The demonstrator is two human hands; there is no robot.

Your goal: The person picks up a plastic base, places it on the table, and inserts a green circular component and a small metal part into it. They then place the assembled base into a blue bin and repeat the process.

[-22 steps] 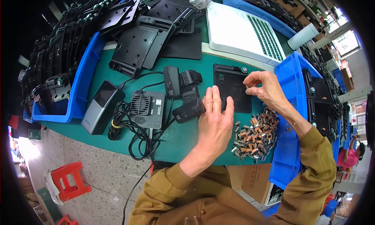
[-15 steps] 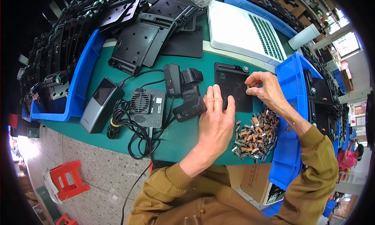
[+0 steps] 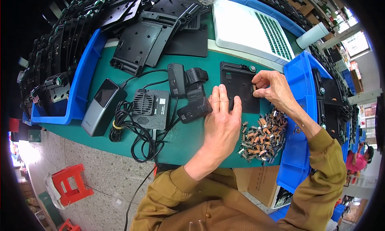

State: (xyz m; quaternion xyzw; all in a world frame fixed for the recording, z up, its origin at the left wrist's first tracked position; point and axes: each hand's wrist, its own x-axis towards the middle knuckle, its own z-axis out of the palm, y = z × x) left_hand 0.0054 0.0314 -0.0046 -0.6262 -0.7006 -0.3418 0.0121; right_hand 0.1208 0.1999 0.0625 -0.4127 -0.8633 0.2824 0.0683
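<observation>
The left hand (image 3: 221,125) and the right hand (image 3: 272,86) are apart in the head view: the left lies flat over the left edge of a rectangular black plate (image 3: 240,86), the right pinches a small brownish part (image 3: 254,87) at its right edge. Nearer, angular brown and shiny pieces (image 3: 262,137) form a loose pile on the smooth green table (image 3: 184,147).

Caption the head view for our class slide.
Left hand at a black panel, right hand pinching a small part at its right edge.
</observation>
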